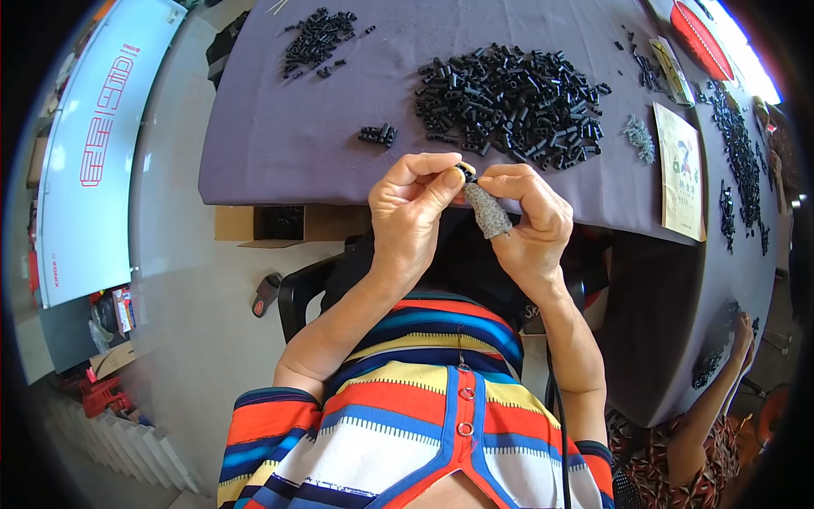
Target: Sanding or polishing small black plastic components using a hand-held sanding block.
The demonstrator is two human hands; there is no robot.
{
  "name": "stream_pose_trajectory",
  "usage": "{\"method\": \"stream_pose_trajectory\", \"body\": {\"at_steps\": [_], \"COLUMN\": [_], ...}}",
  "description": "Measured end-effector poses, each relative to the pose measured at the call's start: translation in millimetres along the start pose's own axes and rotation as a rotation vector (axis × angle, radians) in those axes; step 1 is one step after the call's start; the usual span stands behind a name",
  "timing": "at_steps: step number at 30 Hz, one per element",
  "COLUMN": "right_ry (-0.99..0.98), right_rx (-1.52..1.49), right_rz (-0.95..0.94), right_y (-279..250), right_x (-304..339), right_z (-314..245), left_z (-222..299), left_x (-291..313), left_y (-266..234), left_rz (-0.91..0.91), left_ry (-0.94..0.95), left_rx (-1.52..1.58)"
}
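Note:
My left hand (405, 208) is closed, its thumb and fingertips pinching a small black plastic piece (465, 172) just off the table's front edge. Against that piece rest the fingertips of my right hand (536, 216), which is also closed. A grey speckled clump (486, 212) lies along the right palm, under the curled fingers. Whether it is loose metal bits or one solid thing I cannot tell. Beyond both hands spreads a large heap of black tubular plastic pieces (517, 97). A small cluster of joined black pieces (378, 135) lies left of it.
A smaller black heap (320, 38) sits at the far left of the purple-grey tablecloth (254, 136). To the right are small grey metal bits (638, 140), a printed paper packet (678, 174) and a red basket (702, 38). Another person's arm (712, 394) reaches in at lower right.

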State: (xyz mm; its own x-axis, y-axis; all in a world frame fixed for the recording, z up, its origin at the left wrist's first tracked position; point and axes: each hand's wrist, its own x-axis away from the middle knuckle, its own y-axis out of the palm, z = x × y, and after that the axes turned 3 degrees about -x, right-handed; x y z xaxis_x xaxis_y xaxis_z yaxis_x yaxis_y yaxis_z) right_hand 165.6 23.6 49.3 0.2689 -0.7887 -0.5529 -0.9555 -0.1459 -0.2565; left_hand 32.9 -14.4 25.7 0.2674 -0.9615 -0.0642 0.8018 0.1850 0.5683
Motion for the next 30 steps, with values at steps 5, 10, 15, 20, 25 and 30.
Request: {"method": "stream_pose_trajectory", "body": {"at_steps": [5,10,15,20,25,30], "right_ry": [0.249,0.615,0.468,0.020,-0.393,-0.260], "right_rx": [-0.214,-1.066,-0.485,0.032,0.267,0.166], "right_rz": [0.014,-0.050,-0.009,-0.038,-0.078,-0.050], "right_y": [-2,0,7,4,1,5], "right_x": [3,0,7,5,-1,-1], "right_z": [1,10,6,7,11,13], "left_z": [2,5,1,-2,-4,-1], "left_x": [-3,1,2,0,-1,-6], "left_y": [6,6,1,-3,-2,-5], "left_rz": [-0.032,-0.041,0.025,0.047,0.022,-0.006], "left_ry": [0.125,0.232,0.078,-0.022,0.035,-0.038], "left_rx": [-0.145,-0.273,-0.139,-0.049,-0.096,-0.041]}}
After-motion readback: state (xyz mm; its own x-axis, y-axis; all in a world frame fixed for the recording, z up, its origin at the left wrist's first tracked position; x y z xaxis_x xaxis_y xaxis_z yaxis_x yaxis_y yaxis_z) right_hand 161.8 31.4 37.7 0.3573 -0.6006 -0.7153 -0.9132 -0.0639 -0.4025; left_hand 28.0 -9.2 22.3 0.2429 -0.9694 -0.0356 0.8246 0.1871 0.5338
